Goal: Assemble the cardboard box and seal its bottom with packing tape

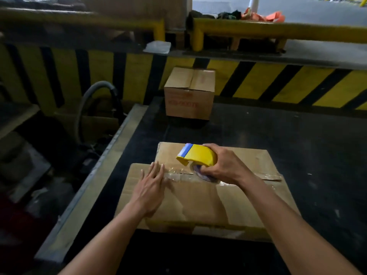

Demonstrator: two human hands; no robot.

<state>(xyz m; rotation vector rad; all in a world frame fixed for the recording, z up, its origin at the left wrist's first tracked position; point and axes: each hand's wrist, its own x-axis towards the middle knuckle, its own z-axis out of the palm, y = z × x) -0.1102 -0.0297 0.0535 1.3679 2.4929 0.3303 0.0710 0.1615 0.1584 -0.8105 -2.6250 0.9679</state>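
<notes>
A brown cardboard box [200, 207] lies on the dark table in front of me with its folded flaps facing up. A strip of clear packing tape [178, 176] runs along the seam between the flaps. My right hand [224, 165] grips a yellow and blue tape dispenser [195, 154] set on the seam near the middle of the box. Flat on the near flap, my left hand [151, 187] presses with straight fingers on the tape's left end.
A second, smaller closed cardboard box [189, 92] stands at the table's far edge. A yellow and black striped barrier [278, 84] runs behind it. A grey hose [95, 96] curves up at the left, beyond the table's metal edge [95, 175].
</notes>
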